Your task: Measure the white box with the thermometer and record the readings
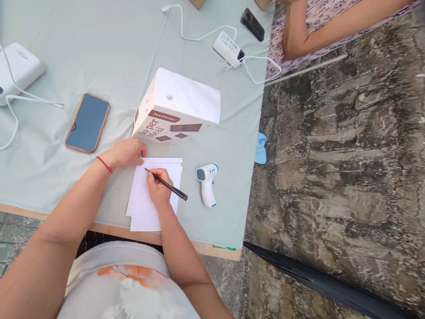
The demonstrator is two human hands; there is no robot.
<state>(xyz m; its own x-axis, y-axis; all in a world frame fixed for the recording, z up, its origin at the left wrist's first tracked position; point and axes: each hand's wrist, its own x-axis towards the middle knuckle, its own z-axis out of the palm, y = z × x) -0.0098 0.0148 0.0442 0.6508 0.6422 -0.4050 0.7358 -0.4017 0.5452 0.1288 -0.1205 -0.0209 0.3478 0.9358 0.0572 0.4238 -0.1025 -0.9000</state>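
A black pen (169, 184) is pinched in my right hand (160, 188), its tip touching the paper near the top left. My right hand rests on white sheets of paper (144, 217), stacked a little askew, with small writing along the left edge of a lower sheet. My left hand (129, 152) lies at the paper's top left corner with its fingers curled under; whatever may be inside them is hidden. Just beyond it stands a white box (189, 95) with brown print reading "NutriMotion Super Meal". A white and blue infrared thermometer (207, 186) lies right of the paper.
To the left are a phone (88, 123) and a white device (20, 68) with a cable. A smaller white device (228, 48) with cables and a black object (252, 24) lie at the back right. Another person's arm (332, 33) shows top right, beyond the table edge. Stone ground lies right.
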